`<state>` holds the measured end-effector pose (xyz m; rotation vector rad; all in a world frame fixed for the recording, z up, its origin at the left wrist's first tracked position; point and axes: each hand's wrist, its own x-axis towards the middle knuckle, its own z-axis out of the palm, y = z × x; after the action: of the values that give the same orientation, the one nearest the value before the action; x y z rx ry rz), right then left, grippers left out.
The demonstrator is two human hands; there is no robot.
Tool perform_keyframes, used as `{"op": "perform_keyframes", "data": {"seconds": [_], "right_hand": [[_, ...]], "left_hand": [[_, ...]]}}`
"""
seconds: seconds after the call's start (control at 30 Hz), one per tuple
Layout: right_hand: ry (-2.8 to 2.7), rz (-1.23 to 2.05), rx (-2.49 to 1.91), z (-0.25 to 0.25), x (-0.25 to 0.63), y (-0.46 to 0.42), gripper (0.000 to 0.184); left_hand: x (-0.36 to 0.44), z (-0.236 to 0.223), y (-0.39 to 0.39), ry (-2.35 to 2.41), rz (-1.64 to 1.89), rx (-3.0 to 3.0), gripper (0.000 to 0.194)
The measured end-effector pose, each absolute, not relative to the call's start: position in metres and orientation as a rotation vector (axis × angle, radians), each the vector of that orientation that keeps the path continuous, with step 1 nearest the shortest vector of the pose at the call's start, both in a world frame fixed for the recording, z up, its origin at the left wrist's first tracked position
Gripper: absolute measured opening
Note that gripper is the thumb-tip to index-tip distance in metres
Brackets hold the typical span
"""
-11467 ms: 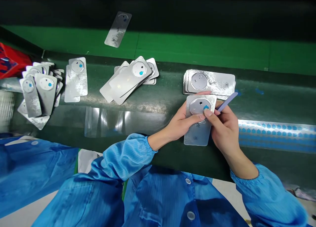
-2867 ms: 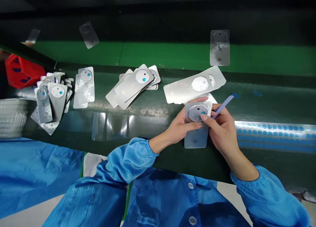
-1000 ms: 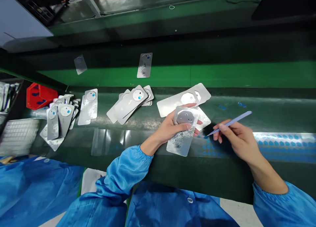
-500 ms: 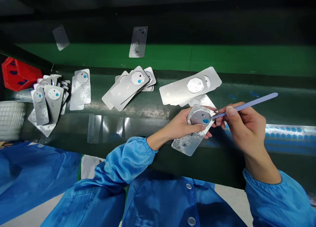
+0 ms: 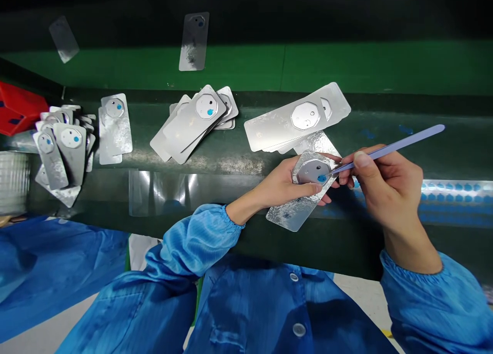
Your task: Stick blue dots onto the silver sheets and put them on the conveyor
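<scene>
My left hand (image 5: 289,182) is closed on a silvery rectangular phone back panel (image 5: 289,215), held tilted, with a raised octagonal camera area near its upper end. A blue round sticker (image 5: 322,178) lies on that area. In my right hand (image 5: 396,190), pinched between thumb and fingers, is a pair of lilac tweezers (image 5: 408,141). The tweezers' tips touch or nearly touch the panel beside the blue sticker. Just behind my hands lies a fanned stack of like panels (image 5: 275,123), with no blue dot showing on its top one.
More panels (image 5: 194,123) with blue dots lie in stacks to the left, and a heap of panels (image 5: 71,154) lies farther left near a red bin (image 5: 19,110). At right is a clear strip of blue stickers (image 5: 458,192). A co-worker's blue sleeve (image 5: 57,261) shows at lower left.
The view has shifted slightly, so the table things sit higher in the picture. Both hands keep their hold, and the tweezers' tips stay by the blue sticker.
</scene>
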<state>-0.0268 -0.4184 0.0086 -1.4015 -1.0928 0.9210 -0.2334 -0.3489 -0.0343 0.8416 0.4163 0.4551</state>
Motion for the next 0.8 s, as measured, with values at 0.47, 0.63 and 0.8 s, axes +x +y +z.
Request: {"op": "perform_keyframes", "data": {"seconds": [0.47, 0.63, 0.8], "right_hand": [[-1.151, 0.602, -1.230, -0.003, -0.031, -0.416, 0.024], [-1.020, 0.541, -1.186, -0.015, -0.036, -0.416, 0.012], [-1.026, 1.138, -1.285, -0.024, -0.048, -0.428, 0.034]], "left_hand": [[-0.230, -0.022, -0.356, 0.475, 0.531, 0.811, 0.055], [-0.230, -0.019, -0.359, 0.480, 0.577, 0.760, 0.087], [-0.227, -0.021, -0.361, 0.539, 0.690, 0.878, 0.091]]}}
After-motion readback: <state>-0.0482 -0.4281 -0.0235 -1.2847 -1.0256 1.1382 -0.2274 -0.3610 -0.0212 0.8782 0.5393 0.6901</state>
